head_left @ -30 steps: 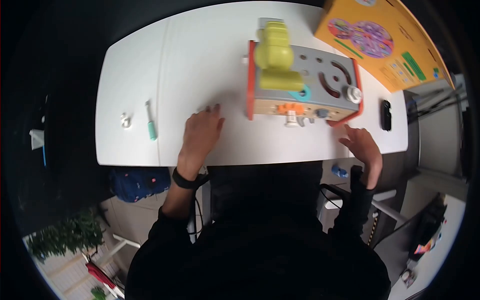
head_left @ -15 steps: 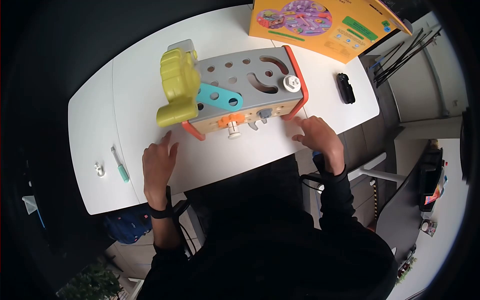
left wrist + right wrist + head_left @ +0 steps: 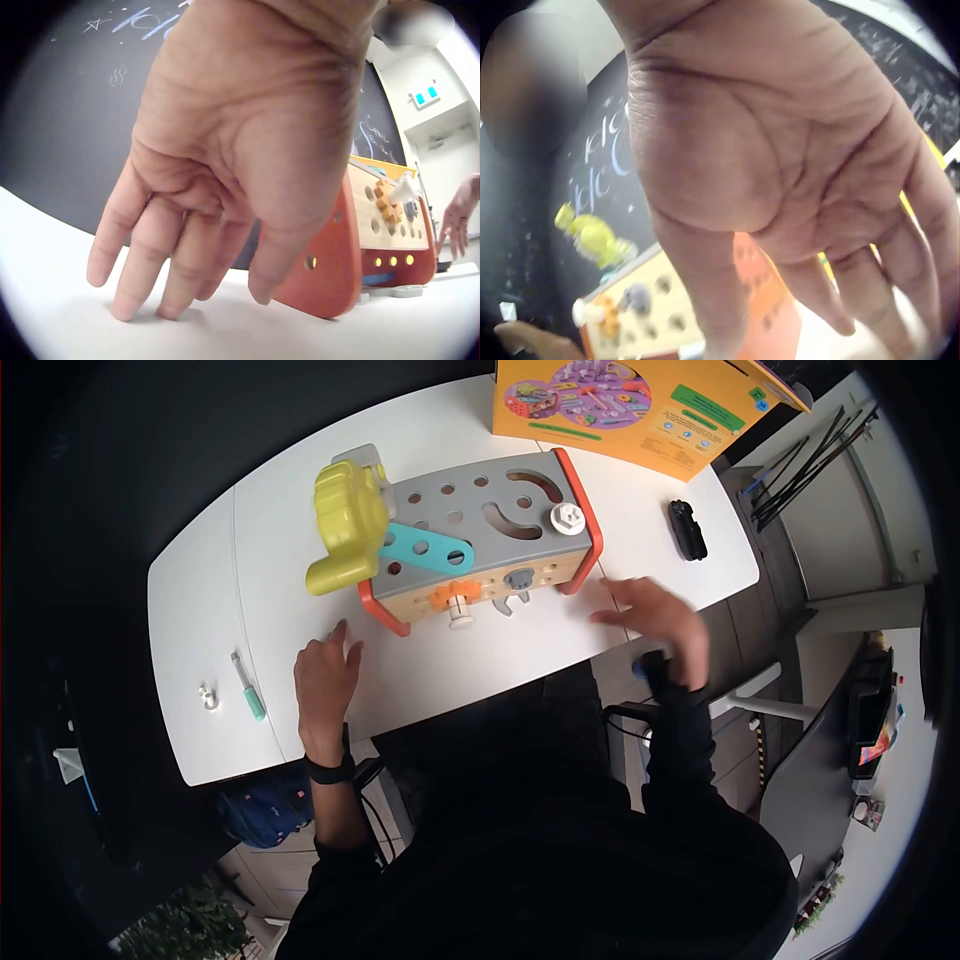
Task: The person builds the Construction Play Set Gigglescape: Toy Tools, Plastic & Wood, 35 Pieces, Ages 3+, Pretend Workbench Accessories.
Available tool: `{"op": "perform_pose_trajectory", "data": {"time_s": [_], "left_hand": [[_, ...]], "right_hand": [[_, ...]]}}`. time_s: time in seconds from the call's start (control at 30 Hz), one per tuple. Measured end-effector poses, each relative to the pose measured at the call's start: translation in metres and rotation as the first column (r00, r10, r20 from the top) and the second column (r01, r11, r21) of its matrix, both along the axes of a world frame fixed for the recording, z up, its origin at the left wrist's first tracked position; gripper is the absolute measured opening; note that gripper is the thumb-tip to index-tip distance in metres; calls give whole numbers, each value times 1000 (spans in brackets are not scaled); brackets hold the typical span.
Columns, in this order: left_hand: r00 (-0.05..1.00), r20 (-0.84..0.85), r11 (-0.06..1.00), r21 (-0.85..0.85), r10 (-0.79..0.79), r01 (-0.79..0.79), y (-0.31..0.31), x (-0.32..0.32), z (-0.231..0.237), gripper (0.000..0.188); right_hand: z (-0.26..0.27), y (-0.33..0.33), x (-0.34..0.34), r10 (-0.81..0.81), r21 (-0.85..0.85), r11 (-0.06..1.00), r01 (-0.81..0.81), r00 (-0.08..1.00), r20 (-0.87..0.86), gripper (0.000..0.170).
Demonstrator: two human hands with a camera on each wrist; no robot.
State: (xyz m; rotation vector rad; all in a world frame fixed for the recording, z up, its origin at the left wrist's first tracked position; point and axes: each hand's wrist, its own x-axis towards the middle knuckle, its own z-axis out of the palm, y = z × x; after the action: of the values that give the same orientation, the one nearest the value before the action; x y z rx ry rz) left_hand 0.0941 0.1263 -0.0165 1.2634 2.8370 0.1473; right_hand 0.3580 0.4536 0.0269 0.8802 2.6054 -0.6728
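A toy workbench point(image 3: 475, 510) with a grey perforated top and red end panels stands on the white table. On its top are a chunky lime-green toy piece point(image 3: 348, 520), a teal strip with holes point(image 3: 430, 550) and a white bolt point(image 3: 567, 518). An orange gear point(image 3: 455, 594) with a white bolt through it sits on the wooden front. My left hand point(image 3: 326, 685) holds nothing; its fingertips rest on the table beside the left red panel point(image 3: 322, 262). Off the bench's right end, my right hand point(image 3: 655, 615) is raised with loose, empty fingers.
A teal-handled screwdriver point(image 3: 249, 690) and a small white bolt point(image 3: 208, 696) lie at the table's left. A grey wrench-like piece point(image 3: 511, 603) lies before the bench. Behind it stands a yellow-orange box point(image 3: 620, 420); a black case point(image 3: 687, 530) lies at right.
The head view has turned, so the bench and table appear shifted left and tilted. My right hand has moved right, away from the bench's end. My left hand stays near the left panel.
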Motion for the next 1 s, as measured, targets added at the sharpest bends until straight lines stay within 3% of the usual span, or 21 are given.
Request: {"op": "perform_pose_trajectory", "data": {"time_s": [0.03,0.07,0.1,0.13,0.17,0.2,0.23,0.3,0.33,0.4,0.43,0.53,0.67,0.77,0.83,1.0], "left_hand": [[1000,-11,1000,-24,14,-14,0,-2,-1,33],[1000,-16,1000,-18,23,-23,-3,-7,-2,33],[999,44,999,45,-2,0,-7,-14,-4,32],[994,101,994,109,-32,21,-10,-20,-4,31],[995,97,993,113,-26,15,-11,-23,1,31],[989,148,996,87,6,-19,-10,-25,8,31],[979,201,997,58,38,-50,-11,-26,12,30],[972,230,994,80,48,-68,-18,-29,10,31],[965,257,992,96,58,-85,-22,-31,8,31],[949,314,984,156,28,-80,-33,-33,3,32],[932,362,974,212,-6,-76,-36,-35,2,34],[914,403,973,186,49,-134,-37,-37,3,35],[906,419,982,133,63,-130,-34,-36,6,37],[888,459,989,119,21,-85,-32,-37,11,45],[877,467,987,47,116,-155,-27,-33,23,53],[861,503,993,51,70,-110,-30,-31,30,56]], "right_hand": [[-28,44,32,-167,-356,930,97,971,-172,56],[1,57,29,-422,-534,778,331,905,-55,57],[-28,92,58,-562,-623,725,293,775,-289,58],[-10,99,52,-543,-247,837,488,794,-273,56],[-19,118,60,-492,2,848,530,789,-368,58],[-28,132,73,-509,76,793,605,725,-464,67],[-39,145,78,-478,246,725,643,727,-493,77],[-62,165,85,-363,643,565,517,856,-369,92],[-71,173,88,-361,647,563,515,857,-368,92],[-81,186,90,-441,476,707,524,852,-283,98],[-76,187,86,-442,476,704,527,850,-287,98],[-64,185,77,-521,265,797,543,840,-153,84],[-63,180,61,-506,265,815,516,856,-109,84],[-63,171,57,-514,307,803,510,854,-75,72],[-54,156,57,-533,416,729,544,832,-154,57],[-32,136,61,-544,347,733,584,811,-216,47]]}}
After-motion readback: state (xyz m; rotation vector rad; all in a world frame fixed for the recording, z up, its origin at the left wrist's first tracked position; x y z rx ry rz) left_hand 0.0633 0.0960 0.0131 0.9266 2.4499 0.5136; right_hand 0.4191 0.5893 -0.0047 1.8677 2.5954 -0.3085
